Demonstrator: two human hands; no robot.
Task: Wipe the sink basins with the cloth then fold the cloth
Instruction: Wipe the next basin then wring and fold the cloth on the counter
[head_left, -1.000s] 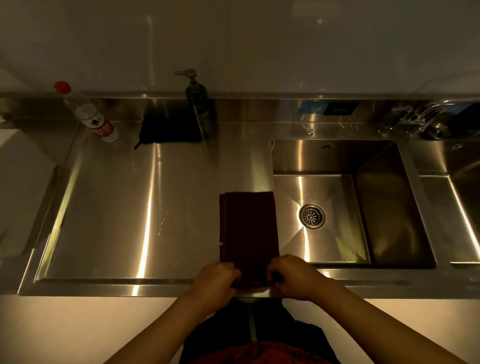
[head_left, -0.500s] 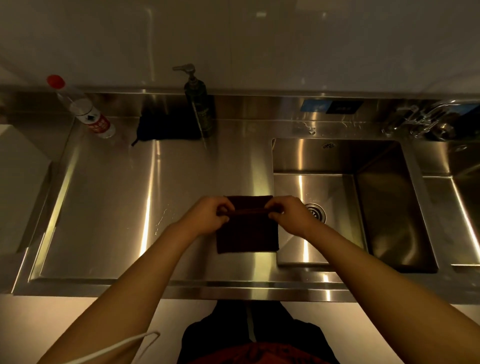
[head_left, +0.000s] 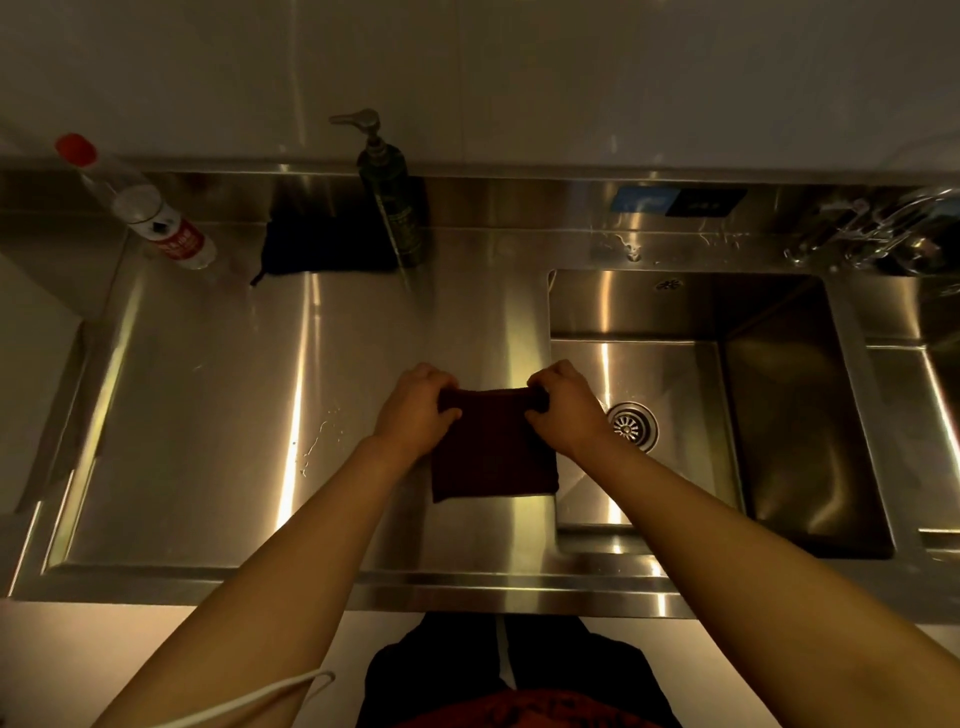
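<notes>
A dark maroon cloth lies folded into a small square on the steel drainboard, just left of the sink basin. My left hand pinches its far left corner. My right hand pinches the far right corner, over the basin's left rim. The cloth's near edge lies flat on the steel. A round drain sits in the basin floor beside my right wrist.
A dark pump bottle and a dark rag stand at the back of the drainboard. A clear bottle with a red cap leans at the back left. The tap is at the back right, a second basin beyond.
Both hands carried the cloth's near edge away from me and laid it on the far edge, halving the cloth. Since half a second ago they have barely moved.
</notes>
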